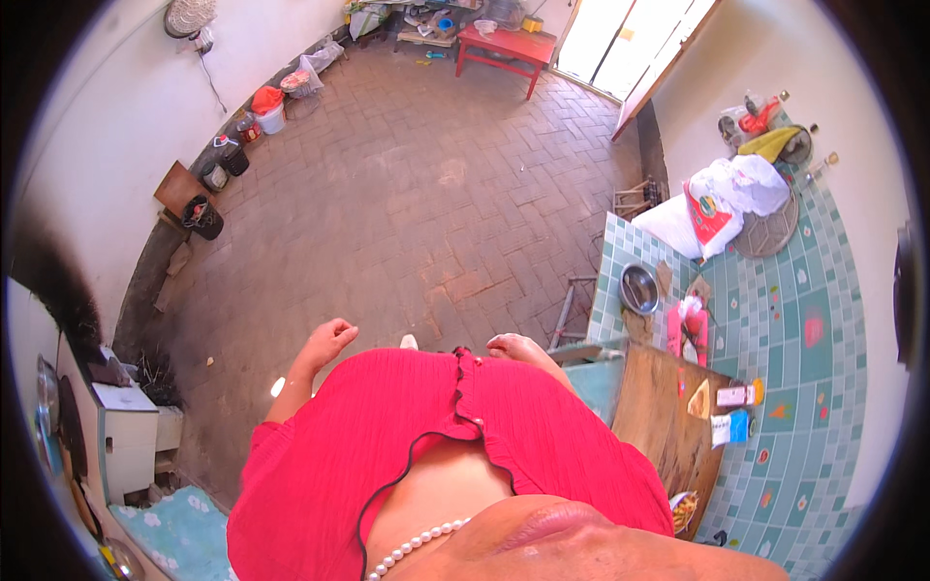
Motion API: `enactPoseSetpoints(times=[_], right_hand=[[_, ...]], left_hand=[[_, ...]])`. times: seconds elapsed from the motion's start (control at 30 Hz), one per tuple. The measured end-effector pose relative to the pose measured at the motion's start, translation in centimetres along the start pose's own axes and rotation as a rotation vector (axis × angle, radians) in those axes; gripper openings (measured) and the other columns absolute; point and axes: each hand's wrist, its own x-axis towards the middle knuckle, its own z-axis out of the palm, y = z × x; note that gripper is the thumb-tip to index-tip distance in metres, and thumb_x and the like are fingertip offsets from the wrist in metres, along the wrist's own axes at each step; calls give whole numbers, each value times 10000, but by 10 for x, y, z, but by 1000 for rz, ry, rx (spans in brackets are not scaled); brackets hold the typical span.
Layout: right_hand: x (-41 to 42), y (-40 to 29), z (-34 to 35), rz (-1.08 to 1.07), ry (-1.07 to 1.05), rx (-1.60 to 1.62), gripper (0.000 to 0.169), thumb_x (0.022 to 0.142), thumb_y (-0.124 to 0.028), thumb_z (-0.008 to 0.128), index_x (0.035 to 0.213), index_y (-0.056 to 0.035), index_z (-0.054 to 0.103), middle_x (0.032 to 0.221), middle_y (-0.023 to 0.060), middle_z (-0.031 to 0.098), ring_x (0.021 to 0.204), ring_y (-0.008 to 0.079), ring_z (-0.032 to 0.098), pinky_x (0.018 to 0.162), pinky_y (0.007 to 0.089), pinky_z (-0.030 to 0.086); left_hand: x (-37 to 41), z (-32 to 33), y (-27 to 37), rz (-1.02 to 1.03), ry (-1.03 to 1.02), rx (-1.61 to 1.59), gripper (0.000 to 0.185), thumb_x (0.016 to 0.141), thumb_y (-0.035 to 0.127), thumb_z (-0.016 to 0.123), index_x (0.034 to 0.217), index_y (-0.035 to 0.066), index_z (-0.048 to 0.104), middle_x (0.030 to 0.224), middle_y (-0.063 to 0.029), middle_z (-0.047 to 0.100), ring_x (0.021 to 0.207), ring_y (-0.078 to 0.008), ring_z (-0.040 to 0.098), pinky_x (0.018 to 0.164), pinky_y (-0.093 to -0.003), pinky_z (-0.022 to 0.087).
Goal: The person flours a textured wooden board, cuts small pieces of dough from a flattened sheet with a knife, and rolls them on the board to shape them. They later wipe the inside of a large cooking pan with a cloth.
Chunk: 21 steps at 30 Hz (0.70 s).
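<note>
My left hand [333, 340] hangs in front of my body over the brick floor [407, 203], its fingers loosely curled and nothing seen in it. On the other side, my right hand [512, 347] shows just past the edge of my red blouse [407, 385]; part of it is hidden by the blouse. Nearest to the hand on the picture's right are a light blue surface [592, 388] and a wooden board or worktop [654, 407]. A packet [729, 428], a jar with a yellow lid [737, 396] and a tan wedge-shaped piece [699, 399] lie on the worktop.
A metal bowl [639, 288] and a pink container [687, 330] stand on the tiled counter [609, 254]. White sacks [708, 218] lie beyond. Buckets [270, 118] and jugs line the left wall; a red bench [506, 47] stands near the open door [672, 62]. A white cabinet [131, 443] is at lower left.
</note>
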Motion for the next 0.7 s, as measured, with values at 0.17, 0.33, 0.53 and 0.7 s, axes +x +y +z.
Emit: enactPoseSetpoints(times=[0.17, 0.33, 0.53, 0.7], right_hand=[[120, 9, -74, 183, 76, 19, 222, 809, -185, 539, 924, -18, 629, 938, 188, 626, 949, 322, 583, 808, 385, 464], [236, 48, -122, 193, 64, -72, 254, 812, -198, 538, 962, -15, 631, 940, 188, 629, 935, 326, 590, 812, 384, 464], [385, 113, -198, 138, -18, -14, 257, 811, -216, 543, 949, -19, 631, 903, 185, 635, 901, 336, 598, 778, 389, 473], [564, 191, -291, 144, -49, -213, 252, 803, -205, 535, 964, -32, 624, 912, 186, 632, 912, 335, 591, 803, 396, 467]], left_hand=[[146, -51, 67, 92, -109, -24, 310, 847, 311, 575, 959, 23, 605, 889, -87, 639, 842, -171, 589, 753, -312, 464], [288, -80, 138, 282, -272, 95, 301, 848, 306, 571, 977, 35, 599, 925, -97, 639, 862, -194, 602, 754, -324, 472], [462, -113, 225, 359, -231, 71, 275, 849, 278, 563, 979, 38, 597, 915, -103, 637, 864, -206, 604, 757, -333, 474], [612, -153, 225, 207, -155, 54, 262, 842, 259, 574, 1002, 53, 599, 904, -77, 633, 853, -162, 591, 756, -315, 470]])
